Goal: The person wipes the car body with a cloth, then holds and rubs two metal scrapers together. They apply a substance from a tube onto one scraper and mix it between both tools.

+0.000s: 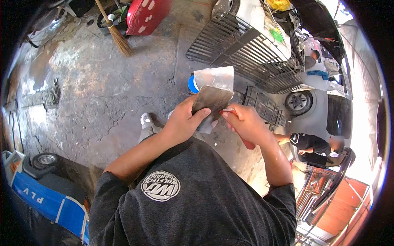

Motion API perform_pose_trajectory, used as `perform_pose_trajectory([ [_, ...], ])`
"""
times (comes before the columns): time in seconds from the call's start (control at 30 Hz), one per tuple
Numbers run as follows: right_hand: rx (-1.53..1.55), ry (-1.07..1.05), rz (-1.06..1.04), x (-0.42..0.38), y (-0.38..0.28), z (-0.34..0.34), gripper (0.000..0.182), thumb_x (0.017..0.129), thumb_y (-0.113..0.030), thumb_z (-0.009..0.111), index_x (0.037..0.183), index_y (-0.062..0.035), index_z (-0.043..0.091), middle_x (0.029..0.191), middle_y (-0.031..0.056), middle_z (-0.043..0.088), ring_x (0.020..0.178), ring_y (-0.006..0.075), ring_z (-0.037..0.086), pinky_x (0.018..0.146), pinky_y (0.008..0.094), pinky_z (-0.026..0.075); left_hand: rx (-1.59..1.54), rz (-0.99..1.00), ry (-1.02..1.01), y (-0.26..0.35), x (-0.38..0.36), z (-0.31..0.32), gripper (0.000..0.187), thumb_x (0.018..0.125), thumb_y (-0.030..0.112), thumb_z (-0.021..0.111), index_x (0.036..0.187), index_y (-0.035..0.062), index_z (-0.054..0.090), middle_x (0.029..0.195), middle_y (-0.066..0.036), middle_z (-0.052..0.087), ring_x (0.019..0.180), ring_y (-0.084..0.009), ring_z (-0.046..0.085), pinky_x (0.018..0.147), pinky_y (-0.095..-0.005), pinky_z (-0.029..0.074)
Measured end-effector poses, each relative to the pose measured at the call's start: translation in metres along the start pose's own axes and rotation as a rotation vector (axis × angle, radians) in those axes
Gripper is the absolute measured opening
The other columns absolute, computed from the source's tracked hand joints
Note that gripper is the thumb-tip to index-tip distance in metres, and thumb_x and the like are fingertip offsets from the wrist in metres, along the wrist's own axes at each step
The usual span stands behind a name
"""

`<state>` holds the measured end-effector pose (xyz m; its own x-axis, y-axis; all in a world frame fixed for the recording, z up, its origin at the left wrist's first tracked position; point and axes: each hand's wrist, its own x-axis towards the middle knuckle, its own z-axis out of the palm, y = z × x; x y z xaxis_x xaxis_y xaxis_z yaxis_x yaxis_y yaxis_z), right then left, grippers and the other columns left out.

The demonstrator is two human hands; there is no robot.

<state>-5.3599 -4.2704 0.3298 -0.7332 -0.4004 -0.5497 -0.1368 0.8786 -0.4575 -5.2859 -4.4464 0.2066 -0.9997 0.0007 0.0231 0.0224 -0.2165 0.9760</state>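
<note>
My left hand (pixel 183 119) grips a flat grey-brown plate (pixel 212 99) in front of my chest, its thumb lying over the near edge. In my right hand (pixel 247 122) is a red-handled tool (pixel 248 143), wrapped by the fingers. Its front end is close to the plate's right edge, partly covered by the thumb. Beyond the plate a shiny silver sheet (pixel 219 77) shows, overlapped by the plate. A round blue-rimmed thing (pixel 191 84) peeks out at the sheet's left side.
A black slatted metal rack (pixel 242 49) stands ahead to the right, with a smaller grille (pixel 266 107) nearer. A broom (pixel 119 41) and a red panel (pixel 147 16) are at the far left. Two people are near the grey vehicle (pixel 316 110) at right. A blue machine (pixel 39 197) stands lower left.
</note>
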Motion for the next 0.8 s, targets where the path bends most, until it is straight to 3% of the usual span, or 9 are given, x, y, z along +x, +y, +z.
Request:
perform_pose_trajectory([
  [0.1, -0.039, -0.002, -0.020, 0.002, 0.002, -0.001, 0.025, 0.095, -0.021, 0.056, 0.086, 0.0016, 0.062, 0.070, 0.0154, 0.065, 0.068, 0.0326, 0.067, 0.064, 0.0419, 0.049, 0.101, 0.077, -0.041, 0.007, -0.002, 0.001, 0.043, 0.095, 0.016, 0.061, 0.133, -0.0027, 0.052, 0.127, -0.024, 0.061, 0.118, -0.0353, 0.060, 0.101, -0.0388, 0.045],
  [0.27, -0.201, 0.028, -0.080, 0.004, 0.005, 0.001, 0.025, 0.095, -0.019, 0.056, 0.085, 0.0032, 0.063, 0.080, 0.0243, 0.066, 0.079, 0.0439, 0.065, 0.072, 0.0500, 0.049, 0.277, 0.118, -0.046, -0.009, -0.004, 0.007, 0.047, 0.094, 0.016, 0.062, 0.135, -0.0046, 0.050, 0.133, -0.028, 0.056, 0.123, -0.0412, 0.055, 0.102, -0.0413, 0.045],
  [0.4, -0.387, 0.046, -0.171, 0.005, 0.006, 0.004, 0.025, 0.094, -0.018, 0.055, 0.084, 0.0043, 0.062, 0.085, 0.0279, 0.065, 0.085, 0.0468, 0.063, 0.075, 0.0534, 0.049, 0.299, 0.131, -0.021, -0.014, -0.007, 0.014, 0.046, 0.093, 0.018, 0.063, 0.132, -0.0055, 0.052, 0.132, -0.029, 0.056, 0.121, -0.0430, 0.056, 0.102, -0.0417, 0.046],
  [0.5, -0.481, 0.069, -0.179, 0.003, 0.006, 0.005, 0.024, 0.094, -0.017, 0.055, 0.085, 0.0041, 0.062, 0.084, 0.0273, 0.065, 0.085, 0.0458, 0.064, 0.074, 0.0526, 0.050, 0.281, 0.041, 0.000, -0.014, -0.006, 0.017, 0.044, 0.093, 0.018, 0.063, 0.130, -0.0049, 0.054, 0.130, -0.028, 0.058, 0.119, -0.0411, 0.058, 0.101, -0.0406, 0.046],
  [0.57, -0.554, 0.107, -0.189, -0.003, 0.000, 0.001, 0.021, 0.093, -0.015, 0.056, 0.086, 0.0037, 0.061, 0.082, 0.0268, 0.064, 0.085, 0.0455, 0.064, 0.073, 0.0520, 0.050, 0.169, -0.160, -0.009, -0.010, -0.001, 0.014, 0.042, 0.095, 0.018, 0.062, 0.129, -0.0053, 0.054, 0.127, -0.024, 0.061, 0.116, -0.0352, 0.061, 0.099, -0.0386, 0.047],
  [0.7, -0.406, 0.288, -0.211, -0.027, -0.015, -0.028, 0.019, 0.095, -0.016, 0.057, 0.090, 0.0019, 0.060, 0.080, 0.0238, 0.065, 0.082, 0.0432, 0.065, 0.069, 0.0506, 0.050, -0.291, -0.367, 0.005, -0.036, 0.007, 0.012, 0.040, 0.096, 0.018, 0.062, 0.127, -0.0052, 0.054, 0.122, -0.015, 0.065, 0.110, -0.0224, 0.063, 0.095, -0.0349, 0.049],
  [0.77, -0.262, 0.418, -0.220, -0.042, -0.014, -0.038, 0.020, 0.096, -0.018, 0.058, 0.092, 0.0014, 0.060, 0.080, 0.0229, 0.065, 0.081, 0.0420, 0.065, 0.067, 0.0497, 0.050, -0.463, -0.390, -0.001, -0.037, 0.010, 0.013, 0.037, 0.096, 0.017, 0.063, 0.125, -0.0043, 0.055, 0.118, -0.012, 0.066, 0.105, -0.0211, 0.064, 0.093, -0.0355, 0.051],
  [0.8, -0.159, 0.474, -0.183, -0.046, -0.006, -0.041, 0.022, 0.097, -0.021, 0.059, 0.096, 0.0011, 0.062, 0.079, 0.0188, 0.066, 0.074, 0.0351, 0.068, 0.063, 0.0444, 0.049, -0.545, -0.401, -0.005, -0.035, 0.014, 0.014, 0.036, 0.095, 0.017, 0.063, 0.124, -0.0038, 0.055, 0.116, -0.011, 0.066, 0.102, -0.0205, 0.065, 0.091, -0.0358, 0.052],
])
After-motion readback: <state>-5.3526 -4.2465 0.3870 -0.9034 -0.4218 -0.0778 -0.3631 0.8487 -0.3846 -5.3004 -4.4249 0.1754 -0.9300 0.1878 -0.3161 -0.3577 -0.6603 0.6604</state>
